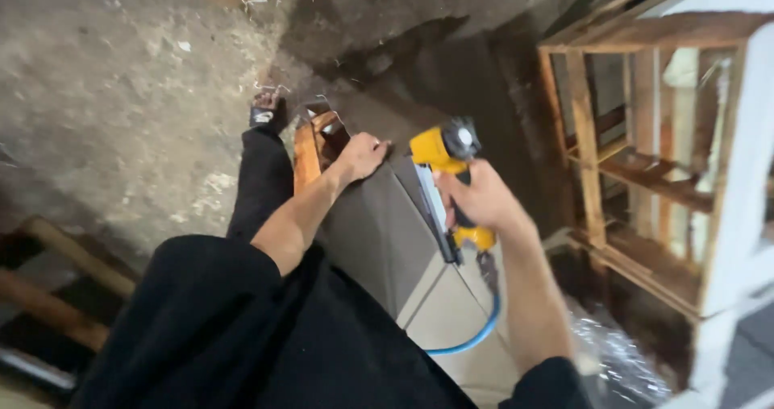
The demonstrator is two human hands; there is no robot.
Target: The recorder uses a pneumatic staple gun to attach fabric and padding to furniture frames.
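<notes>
Right hand (480,195) grips yellow nail gun (443,175) above concrete floor (121,95).

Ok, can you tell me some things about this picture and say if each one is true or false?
1. The right hand holds a yellow nail gun. True.
2. A red hose hangs from the nail gun. False: the hose is blue.
3. The left hand rests on the grey panel near a small wooden piece. True.
4. The person wears thick work gloves. False: both hands are bare.
5. A wooden frame stands to the right. True.
6. The floor is green grass. False: the floor is rough grey concrete.
</notes>
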